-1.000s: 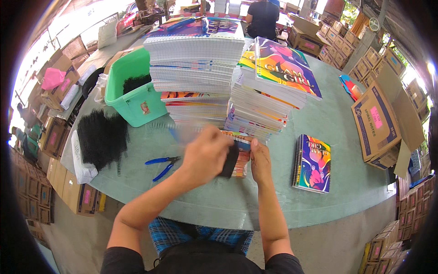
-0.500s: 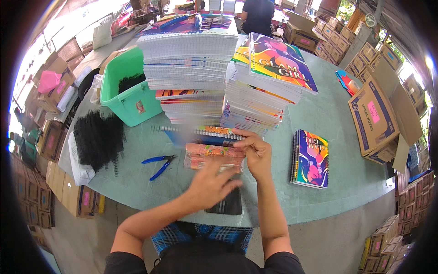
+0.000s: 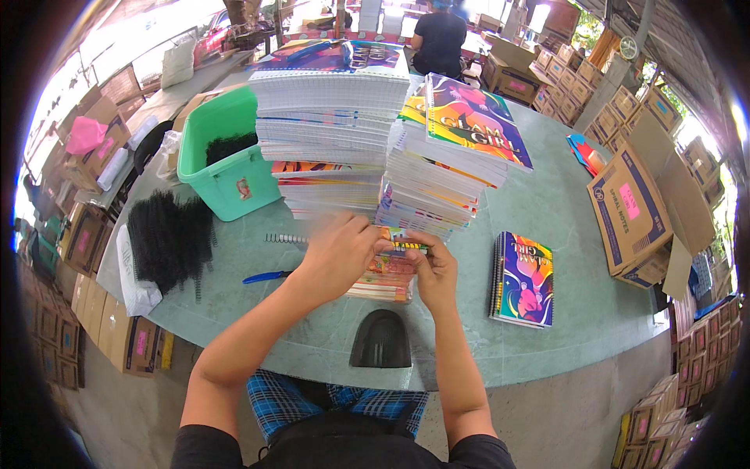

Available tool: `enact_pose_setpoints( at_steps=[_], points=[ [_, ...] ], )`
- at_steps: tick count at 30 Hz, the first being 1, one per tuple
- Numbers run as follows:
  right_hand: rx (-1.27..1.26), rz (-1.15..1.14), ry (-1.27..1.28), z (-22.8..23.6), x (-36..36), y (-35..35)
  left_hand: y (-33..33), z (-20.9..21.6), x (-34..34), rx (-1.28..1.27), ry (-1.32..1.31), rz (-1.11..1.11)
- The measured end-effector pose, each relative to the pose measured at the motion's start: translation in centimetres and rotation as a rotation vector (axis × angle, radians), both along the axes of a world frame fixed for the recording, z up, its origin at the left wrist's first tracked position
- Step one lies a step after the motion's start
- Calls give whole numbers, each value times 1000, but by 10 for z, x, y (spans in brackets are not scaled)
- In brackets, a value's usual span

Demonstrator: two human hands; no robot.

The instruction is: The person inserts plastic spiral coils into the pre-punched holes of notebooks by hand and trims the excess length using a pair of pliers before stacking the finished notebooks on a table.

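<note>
A spiral notebook [image 3: 405,243] stands on edge near the middle of the table, mostly covered by my hands. Its wire coil [image 3: 286,238] pokes out to the left, past my wrist. My left hand [image 3: 344,248] is closed at the notebook's top edge; exactly what its fingertips pinch is hidden. With thumb and fingers, my right hand [image 3: 434,267] grips the notebook's right end. Just below lie pink-orange covered pads [image 3: 380,290]. Blue-handled cutters [image 3: 267,277] rest left of my left forearm, which partly covers them.
Tall notebook stacks [image 3: 324,117] stand behind my hands. To the left are a green bin [image 3: 226,187] and a heap of black coils [image 3: 170,242]. A finished notebook [image 3: 525,280] lies right, near an open carton [image 3: 631,211]. A dark rounded block [image 3: 381,341] sits at the front edge.
My left hand has moved up and away from the pink-orange pads to the notebook's top edge. My right hand stays at the notebook's right end. The whole view has shifted slightly.
</note>
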State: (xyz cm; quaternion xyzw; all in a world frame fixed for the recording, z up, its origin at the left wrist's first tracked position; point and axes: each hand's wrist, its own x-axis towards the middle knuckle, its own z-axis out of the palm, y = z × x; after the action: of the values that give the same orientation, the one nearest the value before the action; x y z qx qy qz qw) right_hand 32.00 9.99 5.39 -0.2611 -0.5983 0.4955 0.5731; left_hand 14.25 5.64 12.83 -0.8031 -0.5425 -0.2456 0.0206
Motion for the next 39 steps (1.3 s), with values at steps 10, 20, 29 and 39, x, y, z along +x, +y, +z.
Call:
enact_pose_setpoints(
  at_steps=[10,20,29,39],
  points=[
    [-26,-116,2,14,-6,-10,-3,3,3,-20,84,-35],
    [43,-196,-374,-8,10,2,18,-13,45,152,-55,-209],
    [91,-231,-524,-4,12,3,29,-3,39,-38,-307,-270],
    [561,-297,-766,63,-5,10,-71,-80,-136,-486,196,177]
  ],
)
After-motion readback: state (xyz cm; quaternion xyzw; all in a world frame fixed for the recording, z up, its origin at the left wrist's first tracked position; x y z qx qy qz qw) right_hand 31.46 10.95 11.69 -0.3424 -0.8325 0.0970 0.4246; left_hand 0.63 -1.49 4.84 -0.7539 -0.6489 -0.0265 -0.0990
